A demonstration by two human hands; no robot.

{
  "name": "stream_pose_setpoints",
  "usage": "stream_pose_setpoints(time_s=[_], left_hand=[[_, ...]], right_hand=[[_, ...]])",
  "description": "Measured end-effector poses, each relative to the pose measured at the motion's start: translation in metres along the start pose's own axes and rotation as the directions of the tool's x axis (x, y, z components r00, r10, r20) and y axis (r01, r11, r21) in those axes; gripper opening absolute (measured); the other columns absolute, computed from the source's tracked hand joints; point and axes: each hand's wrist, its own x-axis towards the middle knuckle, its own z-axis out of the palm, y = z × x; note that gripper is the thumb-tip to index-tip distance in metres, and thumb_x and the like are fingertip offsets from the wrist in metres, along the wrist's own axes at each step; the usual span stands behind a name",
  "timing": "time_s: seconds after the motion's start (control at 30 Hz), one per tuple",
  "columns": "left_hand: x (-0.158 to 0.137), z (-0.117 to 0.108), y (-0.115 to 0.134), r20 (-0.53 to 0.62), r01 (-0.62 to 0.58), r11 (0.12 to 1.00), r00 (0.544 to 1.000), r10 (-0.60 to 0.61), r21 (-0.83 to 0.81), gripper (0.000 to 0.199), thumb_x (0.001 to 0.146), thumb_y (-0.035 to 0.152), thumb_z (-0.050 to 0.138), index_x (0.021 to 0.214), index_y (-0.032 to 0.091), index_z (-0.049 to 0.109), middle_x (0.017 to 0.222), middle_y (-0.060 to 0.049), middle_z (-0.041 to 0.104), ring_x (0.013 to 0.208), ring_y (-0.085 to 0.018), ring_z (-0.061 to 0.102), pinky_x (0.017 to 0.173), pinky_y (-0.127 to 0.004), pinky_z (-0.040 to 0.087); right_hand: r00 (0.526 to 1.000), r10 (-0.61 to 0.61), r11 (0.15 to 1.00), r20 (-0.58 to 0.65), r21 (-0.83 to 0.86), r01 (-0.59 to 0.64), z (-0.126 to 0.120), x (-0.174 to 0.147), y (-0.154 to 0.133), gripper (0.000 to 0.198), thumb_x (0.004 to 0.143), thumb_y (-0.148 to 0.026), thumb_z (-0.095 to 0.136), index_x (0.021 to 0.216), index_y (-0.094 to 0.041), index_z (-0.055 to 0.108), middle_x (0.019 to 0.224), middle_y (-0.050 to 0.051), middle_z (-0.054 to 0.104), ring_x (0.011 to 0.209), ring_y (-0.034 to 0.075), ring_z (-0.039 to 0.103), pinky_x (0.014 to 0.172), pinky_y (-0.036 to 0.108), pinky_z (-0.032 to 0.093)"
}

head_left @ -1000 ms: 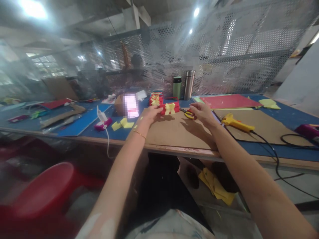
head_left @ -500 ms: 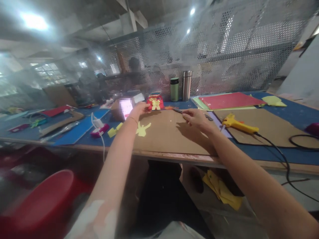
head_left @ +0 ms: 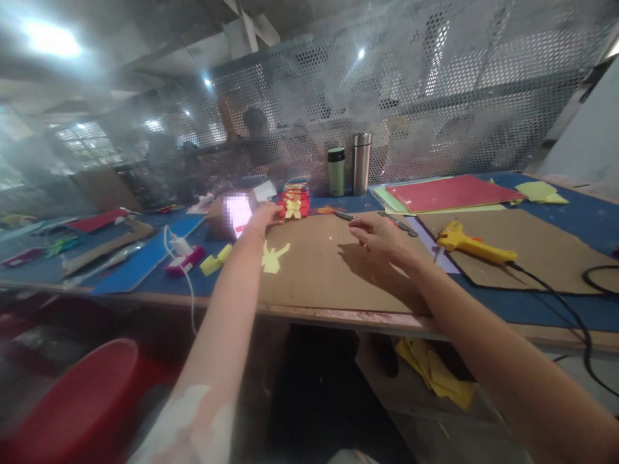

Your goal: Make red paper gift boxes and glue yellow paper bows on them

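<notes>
My left hand [head_left: 264,217] reaches to the far edge of a large cardboard sheet [head_left: 319,277]. Its fingers close at the left side of a small red stack [head_left: 300,205] with a yellow figure-shaped cut-out [head_left: 293,207] on its front. Under my left wrist lies a loose yellow paper cut-out [head_left: 273,259]. My right hand [head_left: 374,235] hovers over the cardboard with bent, parted fingers and nothing visible in them. Just beyond it lie dark, slim tools [head_left: 406,226], partly hidden by the hand; their kind is unclear.
A yellow glue gun [head_left: 476,248] with a black cord rests on another cardboard sheet [head_left: 541,258] at right. Red sheets [head_left: 454,192], a green tumbler [head_left: 336,173] and a steel flask [head_left: 362,164] stand farther back. Left are a lit phone [head_left: 239,214] and a purple power strip [head_left: 184,261].
My right hand has come away from the dark tool and its fingers have parted. My left hand and the red stack have shifted slightly left. The view has tilted a little.
</notes>
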Motion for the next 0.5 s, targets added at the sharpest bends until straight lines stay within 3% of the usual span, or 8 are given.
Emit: stream_pose_setpoints(time_s=[0.2,0.5], left_hand=[[0.006,-0.005,0.009,0.045,-0.027,0.999,0.999,0.029,-0.038,0.040,0.100,0.039,0.067,0.134,0.018,0.062,0.134,-0.012,0.064,0.114,-0.026,0.067,0.095,-0.048,0.060],[0.031,-0.008,0.071,-0.013,-0.181,0.979,0.983,0.181,-0.093,0.029,0.099,0.027,0.069,0.127,0.017,0.065,0.121,-0.010,0.070,0.101,-0.021,0.070,0.084,-0.039,0.063]], right_hand=[[0.999,-0.008,0.993,0.042,-0.118,0.013,-0.001,-0.005,-0.008,0.018,0.091,-0.029,0.061,0.095,-0.021,0.077,0.072,0.003,0.070,0.073,0.020,0.066,0.067,0.030,0.049],[0.999,-0.042,0.988,0.015,-0.148,0.044,-0.001,-0.012,-0.012,0.023,0.091,-0.029,0.061,0.102,-0.019,0.078,0.096,0.009,0.078,0.082,0.020,0.070,0.070,0.029,0.052]])
